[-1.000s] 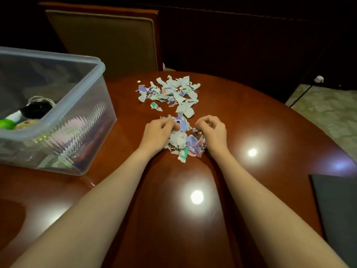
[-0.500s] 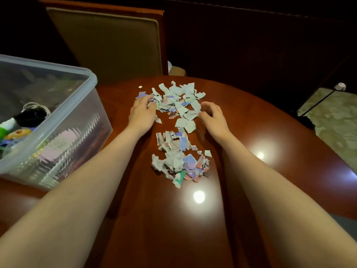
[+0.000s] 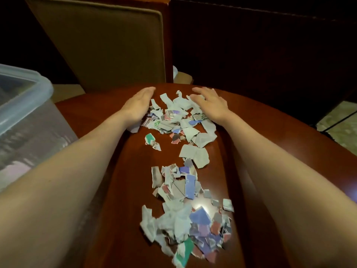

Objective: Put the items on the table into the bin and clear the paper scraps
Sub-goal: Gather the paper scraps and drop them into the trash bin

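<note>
Head view: a clear plastic bin (image 3: 29, 105) stands on the table (image 3: 125, 190) at the left edge of the frame. Only its near corner and rim show, and what lies inside is too blurred to tell. Behind the table's far edge stands a chair (image 3: 108, 45) with a tan padded back.

The left hand (image 3: 138, 106) lies at the far end of the table, fingers straight and held together. Its palm side is against the left flank of the far pile (image 3: 173, 120) of scraps (image 3: 191, 132), and it grips nothing.

The scraps are torn bits of white, blue, pink and green paper, all lying on the table. They run in a loose band toward the camera between the two forearms. The far pile sits between the hands, a green bit (image 3: 149, 137) and some larger pale bits (image 3: 193, 154) lie apart in the middle, and a near pile (image 3: 185, 221) is heaped thicker close to the camera.

The right hand (image 3: 210, 105) rests flat on the far pile's right side, fingers spread and straight, touching paper but pinching none. Further right, past the table's rim, a patch of pale floor (image 3: 340, 130) shows.
</note>
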A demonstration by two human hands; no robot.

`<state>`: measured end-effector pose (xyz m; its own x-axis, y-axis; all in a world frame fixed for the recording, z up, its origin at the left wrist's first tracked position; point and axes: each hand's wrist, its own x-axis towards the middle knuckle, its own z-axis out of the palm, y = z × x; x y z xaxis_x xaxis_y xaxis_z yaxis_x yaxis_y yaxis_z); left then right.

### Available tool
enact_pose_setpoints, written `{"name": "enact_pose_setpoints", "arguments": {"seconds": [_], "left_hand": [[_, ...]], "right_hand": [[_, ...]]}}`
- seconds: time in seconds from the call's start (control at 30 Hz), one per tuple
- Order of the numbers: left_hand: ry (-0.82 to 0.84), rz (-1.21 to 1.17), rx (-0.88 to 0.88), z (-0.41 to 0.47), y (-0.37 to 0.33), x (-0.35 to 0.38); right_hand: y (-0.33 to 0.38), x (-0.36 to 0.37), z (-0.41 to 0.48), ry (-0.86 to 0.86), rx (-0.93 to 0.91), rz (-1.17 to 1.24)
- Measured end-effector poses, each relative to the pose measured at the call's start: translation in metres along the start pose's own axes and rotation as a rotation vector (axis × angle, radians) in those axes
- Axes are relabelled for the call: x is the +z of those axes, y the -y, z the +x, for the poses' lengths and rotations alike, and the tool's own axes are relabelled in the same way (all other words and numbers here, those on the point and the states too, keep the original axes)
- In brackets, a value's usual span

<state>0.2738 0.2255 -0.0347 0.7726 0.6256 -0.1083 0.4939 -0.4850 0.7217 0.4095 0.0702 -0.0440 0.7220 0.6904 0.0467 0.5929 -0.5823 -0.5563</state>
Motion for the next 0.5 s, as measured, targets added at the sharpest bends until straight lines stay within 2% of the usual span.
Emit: {"name": "enact_pose_setpoints", "arguments": {"seconds": [0.1, 0.23, 0.37, 0.5], "left_hand": [[0.123, 0.024, 0.115, 0.001, -0.009, 0.004], [0.104, 0.033, 0.213, -0.005, -0.008, 0.013], [0.055, -0.031, 0.192, -0.011, -0.007, 0.017], [0.061, 0.081, 0.207, -0.018, -0.009, 0.022]], "right_hand": [[0.008, 0.006, 0.011, 0.097, -0.074, -0.114], [0.013, 0.012, 0.007, 0.176, -0.123, -0.221], [0.016, 0.012, -0.011, 0.177, -0.208, -0.175], [0.022, 0.012, -0.040, 0.189, -0.255, -0.059]]}}
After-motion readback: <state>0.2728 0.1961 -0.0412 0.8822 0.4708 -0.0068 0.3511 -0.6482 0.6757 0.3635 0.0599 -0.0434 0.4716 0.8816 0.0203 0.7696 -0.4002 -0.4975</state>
